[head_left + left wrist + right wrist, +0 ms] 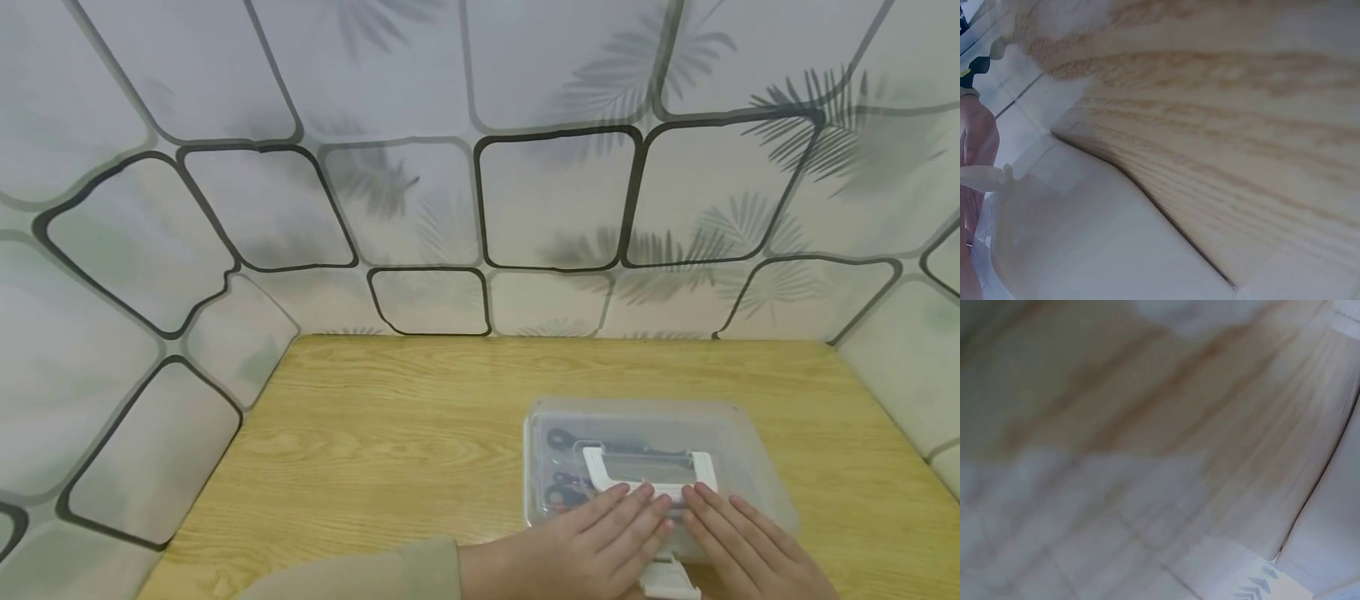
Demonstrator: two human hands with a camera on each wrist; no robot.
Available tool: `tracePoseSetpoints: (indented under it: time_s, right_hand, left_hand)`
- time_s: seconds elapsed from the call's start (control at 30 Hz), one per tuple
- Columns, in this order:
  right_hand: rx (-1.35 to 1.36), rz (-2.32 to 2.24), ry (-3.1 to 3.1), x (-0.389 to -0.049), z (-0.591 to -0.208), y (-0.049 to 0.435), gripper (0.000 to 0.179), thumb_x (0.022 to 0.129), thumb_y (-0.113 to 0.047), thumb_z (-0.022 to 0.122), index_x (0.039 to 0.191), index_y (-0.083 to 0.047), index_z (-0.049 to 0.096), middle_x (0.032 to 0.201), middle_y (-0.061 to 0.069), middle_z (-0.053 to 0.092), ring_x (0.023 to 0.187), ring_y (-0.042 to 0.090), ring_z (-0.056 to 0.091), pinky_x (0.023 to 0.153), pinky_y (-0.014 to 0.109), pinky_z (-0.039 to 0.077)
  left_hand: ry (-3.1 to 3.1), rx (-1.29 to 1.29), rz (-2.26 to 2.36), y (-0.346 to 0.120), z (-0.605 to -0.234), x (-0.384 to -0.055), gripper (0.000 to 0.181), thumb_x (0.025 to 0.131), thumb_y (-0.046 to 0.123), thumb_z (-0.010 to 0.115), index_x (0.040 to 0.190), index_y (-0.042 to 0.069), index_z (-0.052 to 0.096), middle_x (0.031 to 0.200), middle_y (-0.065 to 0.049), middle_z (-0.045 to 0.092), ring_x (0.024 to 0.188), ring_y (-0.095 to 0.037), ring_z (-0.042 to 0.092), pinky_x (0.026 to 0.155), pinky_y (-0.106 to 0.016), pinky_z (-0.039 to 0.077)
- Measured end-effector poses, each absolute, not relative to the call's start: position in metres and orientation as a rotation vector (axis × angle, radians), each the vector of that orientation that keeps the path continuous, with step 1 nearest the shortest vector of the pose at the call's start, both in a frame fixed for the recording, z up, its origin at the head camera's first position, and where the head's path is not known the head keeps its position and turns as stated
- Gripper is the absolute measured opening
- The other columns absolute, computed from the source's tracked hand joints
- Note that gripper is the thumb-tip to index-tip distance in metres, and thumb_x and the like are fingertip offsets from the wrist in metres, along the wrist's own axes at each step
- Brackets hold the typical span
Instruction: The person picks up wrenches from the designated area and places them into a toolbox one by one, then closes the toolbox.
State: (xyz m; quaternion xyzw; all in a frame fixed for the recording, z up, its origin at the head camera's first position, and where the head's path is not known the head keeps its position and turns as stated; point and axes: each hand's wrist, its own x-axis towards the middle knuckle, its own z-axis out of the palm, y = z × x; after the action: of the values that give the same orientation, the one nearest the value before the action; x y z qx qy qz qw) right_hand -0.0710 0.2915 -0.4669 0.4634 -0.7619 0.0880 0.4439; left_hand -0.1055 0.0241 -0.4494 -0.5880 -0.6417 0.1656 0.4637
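A clear plastic box (738, 437) with a lid lies on the table, and a white carry handle (596, 471) is folded down on its top. Through the lid show dark items with looped handles (560, 438) that look like scissors. My left hand (588, 546) rests flat on the front of the lid, its straight fingertips at the handle's front bar. Beside it, my right hand (750, 542) lies likewise with fingers straight, its index fingertip at the handle's right end. Between the hands, a white latch (670, 577) sticks out from the box's front.
The wood-grain table (360, 442) stretches left of and behind the box. Patterned panels (555, 200) with dark outlines and leaf prints enclose it at the back and both sides. In the right wrist view the tabletop (1147, 394) is blurred.
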Motion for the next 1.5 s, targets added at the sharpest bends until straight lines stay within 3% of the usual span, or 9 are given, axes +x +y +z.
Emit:
tracePoseSetpoints:
  time_s: [0.4, 0.83, 1.23, 1.5]
  right_hand:
    - [1.159, 0.274, -1.808, -0.073, -0.457, 0.283, 0.056, 0.114, -0.033, 0.045, 0.141, 0.013, 0.059, 0.155, 0.025, 0.056, 0.159, 0.028, 0.039, 0.135, 0.038, 0.025]
    - [1.171, 0.275, -1.852, -0.072, -0.456, 0.286, 0.056, 0.115, -0.034, 0.043, 0.143, 0.013, 0.058, 0.157, 0.024, 0.055, 0.160, 0.026, 0.037, 0.135, 0.037, 0.024]
    - [1.168, 0.264, -1.896, -0.074, -0.469, 0.298, 0.055, 0.115, -0.037, 0.047, 0.137, 0.010, 0.064, 0.146, 0.025, 0.065, 0.156, 0.027, 0.044, 0.134, 0.037, 0.027]
    - [1.191, 0.292, -1.847, -0.076, -0.454, 0.290, 0.054, 0.116, -0.034, 0.046, 0.139, 0.012, 0.061, 0.151, 0.025, 0.060, 0.158, 0.025, 0.041, 0.134, 0.037, 0.027]
  left_hand:
    - [-1.620, -1.487, 0.447, 0.022, -0.441, -0.101, 0.054, 0.111, 0.031, 0.036, 0.147, -0.002, 0.059, 0.147, -0.019, 0.065, 0.138, -0.032, 0.064, 0.116, -0.042, 0.053]
    - [-1.669, -1.530, 0.473, 0.022, -0.442, -0.102, 0.056, 0.111, 0.034, 0.036, 0.150, 0.000, 0.056, 0.150, -0.018, 0.062, 0.141, -0.032, 0.061, 0.119, -0.042, 0.050]
    - [-1.645, -1.560, 0.479, 0.022, -0.433, -0.104, 0.051, 0.111, 0.026, 0.036, 0.148, -0.001, 0.058, 0.148, -0.019, 0.064, 0.140, -0.032, 0.062, 0.119, -0.043, 0.050]
    - [-1.640, -1.590, 0.503, 0.023, -0.424, -0.106, 0.050, 0.112, 0.021, 0.032, 0.148, -0.002, 0.058, 0.147, -0.020, 0.064, 0.141, -0.031, 0.061, 0.121, -0.045, 0.048]
